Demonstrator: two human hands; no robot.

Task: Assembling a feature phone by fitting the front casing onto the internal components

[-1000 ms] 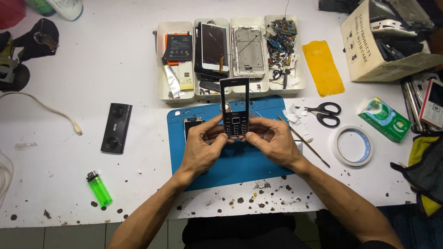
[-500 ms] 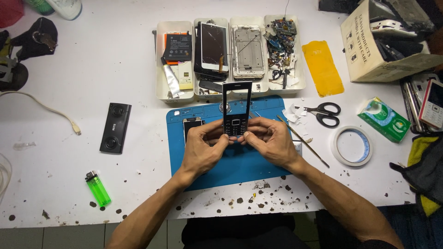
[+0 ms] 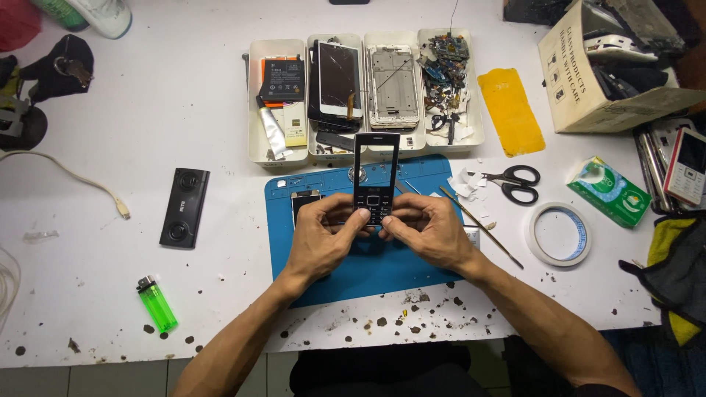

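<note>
Above a blue rubber work mat (image 3: 346,272) on a speckled white table (image 3: 147,110), I hold a slim black phone front cover (image 3: 376,179), its screen window an open rectangle, its keypad glossy. My left hand (image 3: 320,239) and right hand (image 3: 426,231) curl inward, thumbs and forefingers pinching the keypad end so the frame stands upright. Behind it, white plastic trays (image 3: 257,103) hold cracked screens and loose parts. Scissors (image 3: 515,184) and a tape roll (image 3: 557,234) lie at right, a green lighter (image 3: 157,303) at left.
</note>
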